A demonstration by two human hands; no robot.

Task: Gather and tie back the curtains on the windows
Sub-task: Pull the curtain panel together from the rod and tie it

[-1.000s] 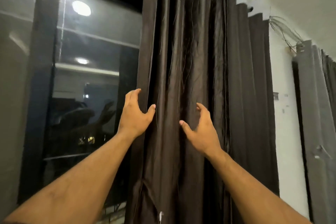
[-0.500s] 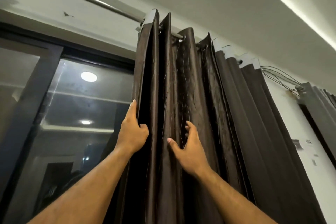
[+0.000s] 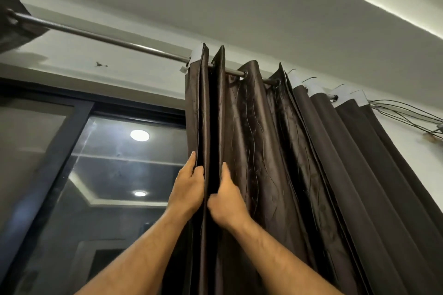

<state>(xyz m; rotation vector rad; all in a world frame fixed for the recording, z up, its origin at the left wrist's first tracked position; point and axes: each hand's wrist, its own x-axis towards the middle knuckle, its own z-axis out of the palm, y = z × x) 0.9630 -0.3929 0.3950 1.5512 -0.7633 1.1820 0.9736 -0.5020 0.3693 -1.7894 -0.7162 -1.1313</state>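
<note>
A dark brown satin curtain (image 3: 254, 141) hangs in folds from a metal rod (image 3: 115, 40), bunched toward the right of the window (image 3: 115, 175). My left hand (image 3: 188, 189) pinches the curtain's leftmost fold, fingers behind it and thumb in front. My right hand (image 3: 226, 201) grips the second fold just beside it. The two hands nearly touch, with a deep dark pleat between them. A plainer dark curtain panel (image 3: 359, 163) hangs behind to the right.
Another curtain's corner (image 3: 14, 24) hangs on the rod at the far left. The dark glass reflects ceiling lights (image 3: 139, 135). Loose wires (image 3: 407, 115) run along the white wall at the right. The ceiling is close above.
My view has tilted upward, bringing the rod and ceiling into sight. Both hands rose along the curtain and came together, closing on neighbouring folds where they had been open and apart.
</note>
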